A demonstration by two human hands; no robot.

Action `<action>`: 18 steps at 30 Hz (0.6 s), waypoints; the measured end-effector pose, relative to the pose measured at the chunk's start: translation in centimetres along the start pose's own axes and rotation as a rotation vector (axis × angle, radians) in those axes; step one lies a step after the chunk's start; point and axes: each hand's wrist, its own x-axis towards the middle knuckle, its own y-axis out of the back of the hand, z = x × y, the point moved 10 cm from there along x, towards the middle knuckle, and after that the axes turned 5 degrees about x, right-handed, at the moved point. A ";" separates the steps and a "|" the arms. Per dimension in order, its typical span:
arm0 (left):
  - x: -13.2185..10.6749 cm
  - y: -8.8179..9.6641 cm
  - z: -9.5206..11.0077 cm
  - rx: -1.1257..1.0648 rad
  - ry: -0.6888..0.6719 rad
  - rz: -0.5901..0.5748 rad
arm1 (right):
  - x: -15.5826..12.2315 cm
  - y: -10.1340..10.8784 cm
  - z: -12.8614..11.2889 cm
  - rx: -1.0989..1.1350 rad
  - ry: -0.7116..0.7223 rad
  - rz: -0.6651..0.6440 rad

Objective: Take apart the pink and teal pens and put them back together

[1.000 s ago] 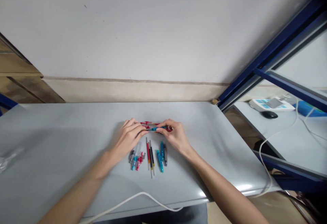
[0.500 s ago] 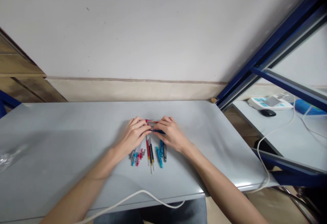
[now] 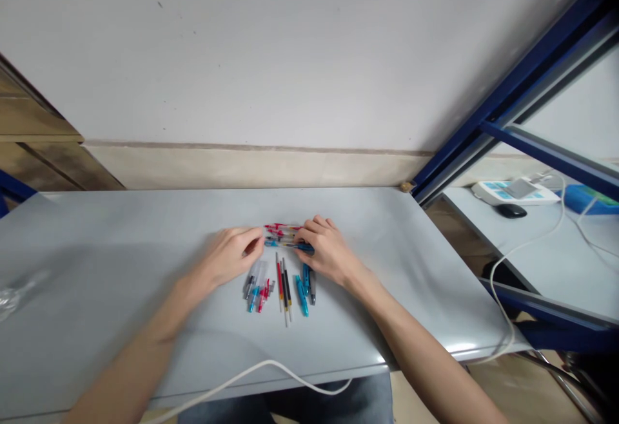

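Observation:
Several assembled pens lie side by side between my hands, red ones (image 3: 278, 226) farther back and a blue pen (image 3: 280, 244) at the front. My right hand (image 3: 324, 250) has its fingers closed on the right end of the blue pen. Beside the pens' left ends, my left hand (image 3: 232, 253) is curved, with a gap between thumb and fingers and nothing visible in it. Nearer me lie clear pen parts with coloured tips (image 3: 261, 292), red and black ink refills (image 3: 285, 285), and teal and grey pen barrels (image 3: 301, 295).
The grey table (image 3: 145, 231) meets the wall at the back. Crumpled clear plastic (image 3: 14, 298) lies at far left. A white cable (image 3: 271, 363) crosses the front edge. Beyond the blue frame (image 3: 541, 147) at right are a black mouse (image 3: 511, 211) and a white device (image 3: 515, 192).
My left hand has drawn back to the left, away from the blue pen, and its fingers have parted. The row of pens shows more now. My right hand stays nearly in place.

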 end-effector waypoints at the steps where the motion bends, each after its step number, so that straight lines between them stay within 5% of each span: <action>1: -0.2 -0.2 -0.3 0.016 0.033 -0.050 | 0.0 0.1 -0.1 0.006 -0.009 0.016; 9: -1.4 -2.6 -1.3 0.130 0.198 -0.403 | -0.4 -1.7 -3.2 0.197 0.036 -0.039; 18: -1.4 -2.5 -2.3 0.193 0.257 -0.407 | -0.7 -3.2 -3.8 0.114 -0.003 -0.124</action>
